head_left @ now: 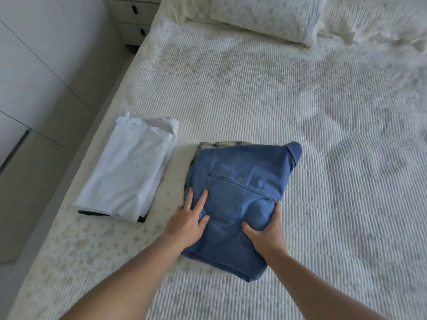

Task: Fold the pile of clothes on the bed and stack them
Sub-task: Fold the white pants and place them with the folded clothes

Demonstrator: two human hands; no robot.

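A folded blue denim garment (240,181) lies on the white bed (300,112), on top of another folded piece whose edge shows at its far side. My left hand (188,218) rests on its near left edge with straight, spread fingers. My right hand (265,232) grips its near right part, thumb on top and fingers round the edge. To the left lies a stack with a folded white shirt (129,167) on top and a dark garment (92,212) under it.
A pillow (258,15) lies at the head of the bed. A drawer unit (134,17) stands beside the bed at the far left. White cupboard fronts (34,65) line the left side, close to the bed's left edge.
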